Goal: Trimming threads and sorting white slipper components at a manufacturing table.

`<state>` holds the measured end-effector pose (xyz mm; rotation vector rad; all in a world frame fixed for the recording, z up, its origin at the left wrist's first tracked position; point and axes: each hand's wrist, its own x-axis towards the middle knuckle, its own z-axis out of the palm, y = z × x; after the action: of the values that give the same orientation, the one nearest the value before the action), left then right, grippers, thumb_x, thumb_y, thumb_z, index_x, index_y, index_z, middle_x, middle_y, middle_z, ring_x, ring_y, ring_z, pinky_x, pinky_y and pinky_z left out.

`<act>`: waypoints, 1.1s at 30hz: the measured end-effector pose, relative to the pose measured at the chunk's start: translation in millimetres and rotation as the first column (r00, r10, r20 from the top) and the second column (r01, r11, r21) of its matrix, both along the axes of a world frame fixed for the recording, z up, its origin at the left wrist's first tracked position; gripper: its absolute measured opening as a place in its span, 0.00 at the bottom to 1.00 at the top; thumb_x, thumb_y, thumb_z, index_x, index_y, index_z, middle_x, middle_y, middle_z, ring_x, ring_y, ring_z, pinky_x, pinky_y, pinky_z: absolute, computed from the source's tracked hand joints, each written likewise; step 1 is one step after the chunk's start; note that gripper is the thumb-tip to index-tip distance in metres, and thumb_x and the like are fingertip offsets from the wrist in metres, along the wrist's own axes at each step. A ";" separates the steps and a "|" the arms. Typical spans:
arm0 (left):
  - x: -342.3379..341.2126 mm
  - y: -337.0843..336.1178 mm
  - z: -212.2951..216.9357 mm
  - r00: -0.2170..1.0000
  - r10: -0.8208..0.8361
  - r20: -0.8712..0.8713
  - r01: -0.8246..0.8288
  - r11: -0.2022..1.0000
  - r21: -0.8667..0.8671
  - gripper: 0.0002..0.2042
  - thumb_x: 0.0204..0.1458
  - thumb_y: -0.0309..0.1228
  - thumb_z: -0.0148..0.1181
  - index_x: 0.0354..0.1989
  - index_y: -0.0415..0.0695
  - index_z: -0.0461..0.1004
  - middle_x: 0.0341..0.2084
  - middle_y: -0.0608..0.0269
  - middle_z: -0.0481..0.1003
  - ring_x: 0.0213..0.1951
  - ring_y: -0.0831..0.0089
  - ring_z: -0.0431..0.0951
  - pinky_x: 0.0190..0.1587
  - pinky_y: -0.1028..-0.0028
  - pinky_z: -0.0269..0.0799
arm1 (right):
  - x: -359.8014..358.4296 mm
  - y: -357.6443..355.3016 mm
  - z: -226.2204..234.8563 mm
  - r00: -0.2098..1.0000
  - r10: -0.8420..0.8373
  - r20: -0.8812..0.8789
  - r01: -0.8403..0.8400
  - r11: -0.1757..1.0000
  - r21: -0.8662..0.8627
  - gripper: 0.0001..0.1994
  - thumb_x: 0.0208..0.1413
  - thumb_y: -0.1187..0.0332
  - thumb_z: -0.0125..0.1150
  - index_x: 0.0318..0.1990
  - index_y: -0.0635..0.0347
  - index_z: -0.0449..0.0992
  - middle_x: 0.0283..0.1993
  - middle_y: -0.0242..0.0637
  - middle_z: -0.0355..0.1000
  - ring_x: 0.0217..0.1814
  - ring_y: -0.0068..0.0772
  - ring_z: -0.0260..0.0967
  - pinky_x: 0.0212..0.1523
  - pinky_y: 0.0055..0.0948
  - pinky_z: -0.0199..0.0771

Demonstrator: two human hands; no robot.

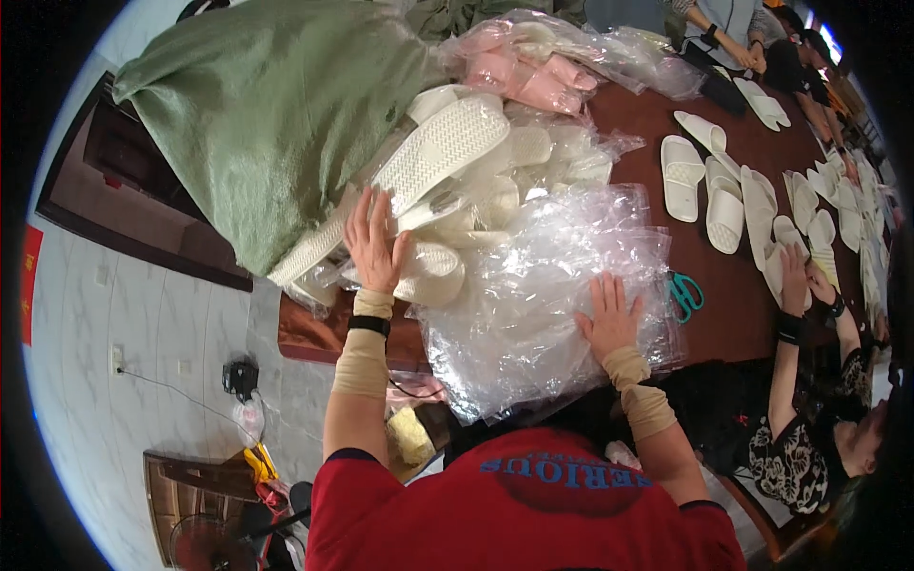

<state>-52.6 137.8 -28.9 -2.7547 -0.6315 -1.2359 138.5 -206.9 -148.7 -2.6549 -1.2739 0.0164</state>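
Observation:
My left hand (377, 243) lies with fingers stretched out against a heap of cream slippers, next to a slipper (430, 274) with its open end facing me. Just beyond the fingertips, a larger slipper (447, 147) shows its patterned sole. Some slippers in the heap are in clear plastic. My right hand (611, 314) rests flat, fingers spread, on a stack of clear plastic bags (533, 314) at the table's near edge. Neither hand grips anything that I can see. Teal-handled scissors (685, 297) lie right of the bags.
A big green woven sack (276, 114) stands at the far left, beside bagged pink slippers (547, 84). Loose slippers (682, 179) lie in rows on the brown table (638, 143). One co-worker's hands (795, 278) are at the right; another person (728, 43) stands at the far side.

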 end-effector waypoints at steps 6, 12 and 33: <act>-32.9 25.1 -18.5 0.993 0.120 0.001 -0.120 0.993 0.004 0.33 0.59 0.58 0.30 0.66 0.48 0.57 0.64 0.52 0.56 0.65 0.51 0.52 0.65 0.54 0.44 | -2.2 5.1 4.9 0.999 0.001 -0.045 0.001 0.999 0.043 0.36 0.55 0.47 0.50 0.68 0.52 0.51 0.72 0.39 0.44 0.75 0.44 0.37 0.64 0.69 0.35; -53.7 -3.5 -12.7 0.989 0.089 0.118 -0.069 0.984 -0.165 0.25 0.60 0.36 0.46 0.65 0.42 0.56 0.64 0.50 0.55 0.66 0.51 0.52 0.66 0.56 0.45 | -0.1 -0.4 4.8 0.998 -0.011 -0.060 0.014 0.999 0.036 0.35 0.55 0.46 0.50 0.67 0.53 0.53 0.73 0.38 0.43 0.75 0.43 0.37 0.64 0.70 0.36; -7.8 -54.9 8.3 0.974 0.224 -0.021 -0.225 0.974 -0.037 0.34 0.43 0.37 0.66 0.62 0.59 0.63 0.47 0.65 0.68 0.53 0.65 0.65 0.63 0.54 0.47 | 29.3 7.1 42.2 0.976 0.172 -0.135 -0.180 0.982 -0.055 0.27 0.51 0.58 0.60 0.59 0.50 0.63 0.67 0.40 0.53 0.69 0.44 0.50 0.63 0.63 0.47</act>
<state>-60.4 82.9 -20.5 -2.6300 -0.9446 -1.1612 167.8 -199.8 -106.5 -2.5378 -1.4837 0.2582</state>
